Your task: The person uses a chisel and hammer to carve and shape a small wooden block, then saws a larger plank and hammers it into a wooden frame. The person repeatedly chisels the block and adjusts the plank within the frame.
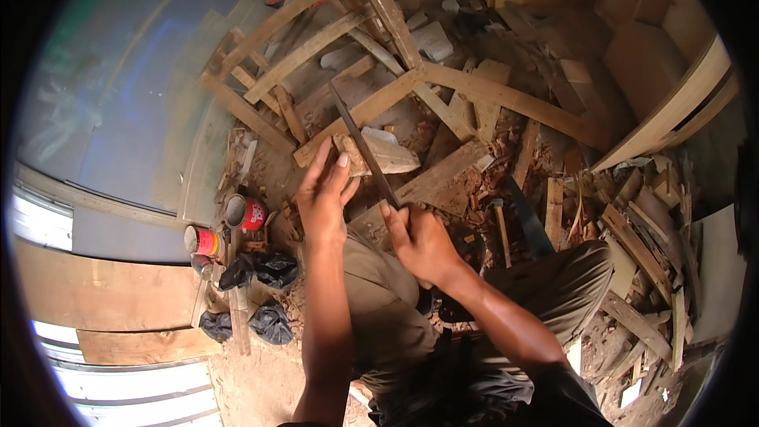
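Note:
In my right hand point(423, 247) is the near end of a long, narrow, dark metal file point(360, 138); the fingers are closed round it. It slants away to the far left, across a short, pale block of wood point(395, 156). My left hand point(324, 198) grips the block's left end, fingers partly stretched along it. The grip's underside is hidden. Beyond the block lies a wooden frame point(364, 103) of joined bars.
Wood scraps point(644, 245) and shavings litter the floor to the right. A wide dark blade point(530, 217) and a wooden-handled hammer point(502, 229) lie by my knee. Red-labelled cans point(247, 212) and black plastic bags point(269, 269) sit left, near a grey-blue panel point(118, 95).

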Available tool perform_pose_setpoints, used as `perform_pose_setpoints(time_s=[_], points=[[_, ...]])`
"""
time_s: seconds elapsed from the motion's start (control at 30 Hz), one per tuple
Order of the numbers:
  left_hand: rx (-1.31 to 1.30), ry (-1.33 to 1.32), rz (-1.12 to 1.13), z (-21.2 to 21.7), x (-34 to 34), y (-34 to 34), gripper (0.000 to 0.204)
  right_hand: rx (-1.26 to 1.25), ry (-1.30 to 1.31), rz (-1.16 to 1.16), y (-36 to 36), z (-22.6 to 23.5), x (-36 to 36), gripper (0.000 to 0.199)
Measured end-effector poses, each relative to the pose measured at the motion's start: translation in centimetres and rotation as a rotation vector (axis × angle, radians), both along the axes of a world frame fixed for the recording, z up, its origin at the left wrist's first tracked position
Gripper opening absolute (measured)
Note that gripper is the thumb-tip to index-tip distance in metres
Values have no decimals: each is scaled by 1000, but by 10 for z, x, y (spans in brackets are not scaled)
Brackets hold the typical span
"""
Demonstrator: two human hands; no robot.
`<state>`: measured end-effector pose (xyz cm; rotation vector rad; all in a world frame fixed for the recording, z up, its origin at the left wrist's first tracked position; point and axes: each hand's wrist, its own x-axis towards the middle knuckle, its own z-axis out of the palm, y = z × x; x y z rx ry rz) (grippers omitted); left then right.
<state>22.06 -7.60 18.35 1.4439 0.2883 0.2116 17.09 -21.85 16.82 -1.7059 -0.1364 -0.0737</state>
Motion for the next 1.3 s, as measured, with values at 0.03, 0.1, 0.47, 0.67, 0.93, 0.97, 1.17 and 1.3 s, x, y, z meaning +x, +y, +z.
perform_pose_setpoints(time_s=[0.03, 0.1, 0.47, 0.67, 0.93, 0.97, 1.17, 1.3], points=[[0, 14, -1, 1, -1, -2, 54, -31, 87, 20, -2, 0, 0, 35], [-5, -34, -19, 2, 1, -5, 54, 39, 17, 2, -6, -1, -2, 36], [-69, -20, -28, -4, 8, -10, 50, 14, 23, -78, -7, -8, 2, 40], [-92, -12, 28, -7, 3, -11, 55, 4, 114, 41, -10, -6, 1, 34], [-75, -43, 25, -8, 2, -15, 52, 184, -22, -114, -12, -6, -4, 38], [-60, -72, -3, -8, 3, -15, 50, 166, 7, -88, -13, -4, -3, 38], [-93, -18, 25, -6, 1, -17, 52, -5, -18, -66, -15, 4, 5, 38], [-102, -11, 38, -6, 1, -19, 54, 254, -226, -174, -16, -3, 1, 34]])
